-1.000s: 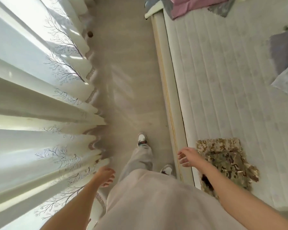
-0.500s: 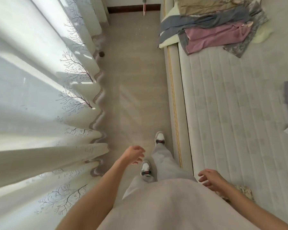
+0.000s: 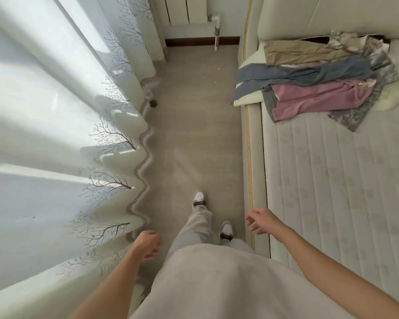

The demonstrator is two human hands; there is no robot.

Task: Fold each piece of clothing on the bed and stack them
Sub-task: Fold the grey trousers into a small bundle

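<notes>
A loose pile of clothes lies at the far end of the bed (image 3: 332,180): a pink garment (image 3: 320,97), a blue-grey one (image 3: 309,74) hanging over the bed's edge, beige trousers (image 3: 297,51) and a grey patterned piece (image 3: 364,109). I stand on the floor beside the bed. My left hand (image 3: 148,245) hangs by my hip, fingers loosely curled, holding nothing. My right hand (image 3: 260,221) hovers over the bed frame's edge, fingers relaxed and empty. Both hands are far from the pile.
White curtains (image 3: 67,157) with tree embroidery line the left side. A narrow strip of floor (image 3: 194,134) runs between them and the bed frame (image 3: 253,157). A radiator (image 3: 187,10) and headboard (image 3: 332,17) stand at the far end.
I have walked along the bed towards the clothes pile, which now shows in full. The camouflage garment has dropped out of view. Both arms swung with the steps.
</notes>
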